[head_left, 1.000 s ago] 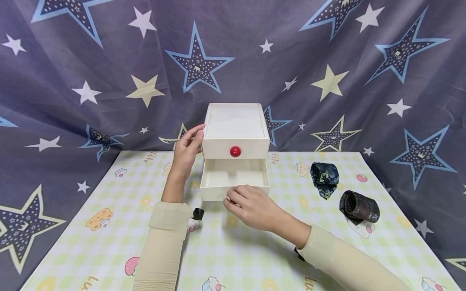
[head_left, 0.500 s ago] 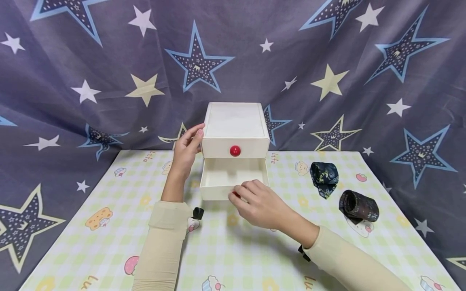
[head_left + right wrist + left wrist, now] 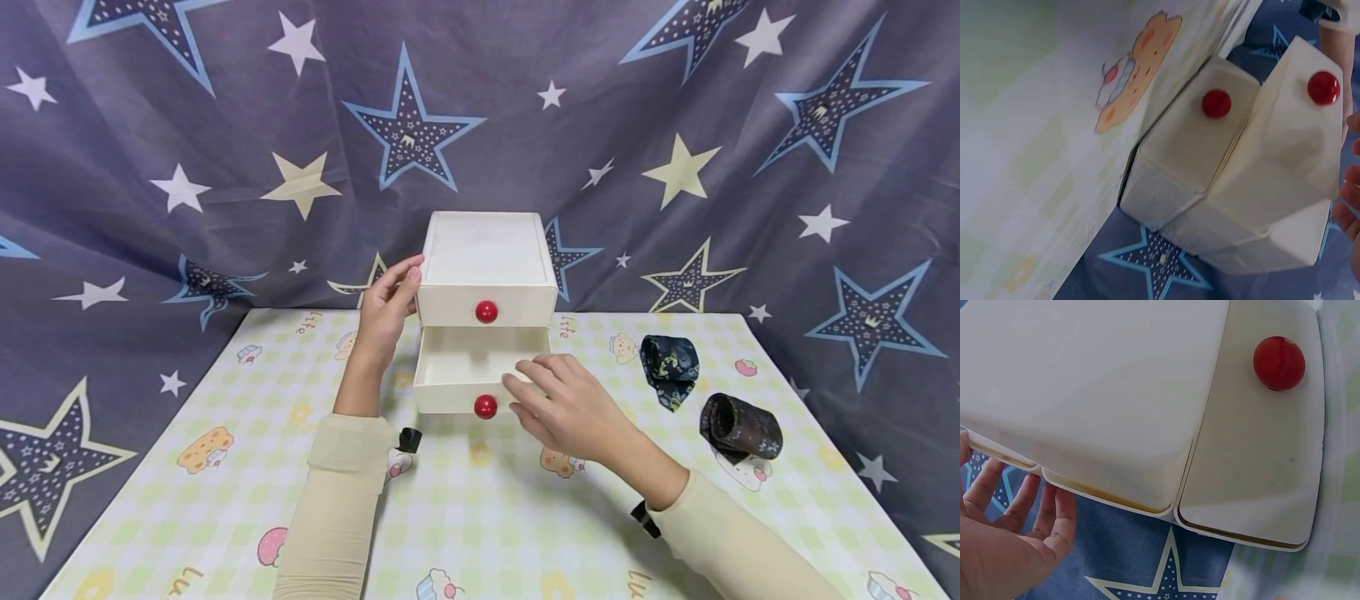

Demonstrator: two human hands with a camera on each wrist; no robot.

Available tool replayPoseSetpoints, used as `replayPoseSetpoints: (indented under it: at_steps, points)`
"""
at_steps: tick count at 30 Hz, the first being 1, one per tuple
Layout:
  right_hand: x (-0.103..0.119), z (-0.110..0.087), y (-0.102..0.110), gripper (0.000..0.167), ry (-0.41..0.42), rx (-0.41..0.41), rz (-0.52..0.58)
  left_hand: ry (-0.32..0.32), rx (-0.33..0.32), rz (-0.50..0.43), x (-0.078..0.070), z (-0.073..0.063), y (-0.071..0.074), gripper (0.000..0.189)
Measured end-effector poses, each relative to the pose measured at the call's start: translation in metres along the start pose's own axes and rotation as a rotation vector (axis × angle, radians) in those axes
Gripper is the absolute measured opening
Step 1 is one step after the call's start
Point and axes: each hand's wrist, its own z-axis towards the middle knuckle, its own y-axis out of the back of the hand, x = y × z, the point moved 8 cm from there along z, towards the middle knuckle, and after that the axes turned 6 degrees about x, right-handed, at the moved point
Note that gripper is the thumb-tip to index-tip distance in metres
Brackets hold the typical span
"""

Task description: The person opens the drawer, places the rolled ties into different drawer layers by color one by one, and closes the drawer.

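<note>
A white drawer cabinet [image 3: 487,248] with red knobs stands at the table's back. Its middle drawer [image 3: 450,398] is pulled out and its visible interior is bare. A lower drawer front [image 3: 1254,444] shows beneath it in the left wrist view, closed. My left hand [image 3: 384,317] rests its extended fingers against the cabinet's left side. Just right of the pulled-out drawer's knob [image 3: 486,407], my right hand [image 3: 573,408] is held with loosely bent fingers, gripping nothing. Two rolled neckties lie at the right: a dark blue one [image 3: 670,360] and a blackish-brown one [image 3: 750,425].
A green-and-white checked cloth with cartoon prints covers the table [image 3: 225,508]. Behind the cabinet hangs a purple-grey curtain [image 3: 510,75] with star patterns. Black straps [image 3: 408,440] show at both wrists.
My right hand has let go of the drawer knob and moved right and slightly back, uncovering the knob. The drawer stays pulled out. My left hand has not moved.
</note>
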Motion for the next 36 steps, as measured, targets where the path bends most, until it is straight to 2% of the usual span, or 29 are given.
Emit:
replayPoseSetpoints:
  at_steps: [4,12,15,27,36]
  points:
    - [-0.013,-0.01,0.007,0.033,-0.046,0.008,0.014,-0.001,-0.004,0.005,0.0,0.0,0.0,0.047]
    - [-0.043,-0.039,0.025,0.035,-0.133,-0.068,0.0,0.003,-0.002,0.011,0.002,0.001,0.001,0.047]
    - [-0.057,-0.053,0.031,0.037,-0.177,-0.066,-0.009,0.003,-0.007,0.008,0.002,0.001,0.001,0.047]
    - [-0.111,-0.128,0.05,0.047,-0.413,0.03,-0.02,0.005,-0.01,0.008,0.001,0.001,0.001,0.048]
    - [-0.136,-0.186,0.055,0.051,-0.604,0.253,-0.01,0.004,-0.011,0.01,0.001,0.0,-0.001,0.047]
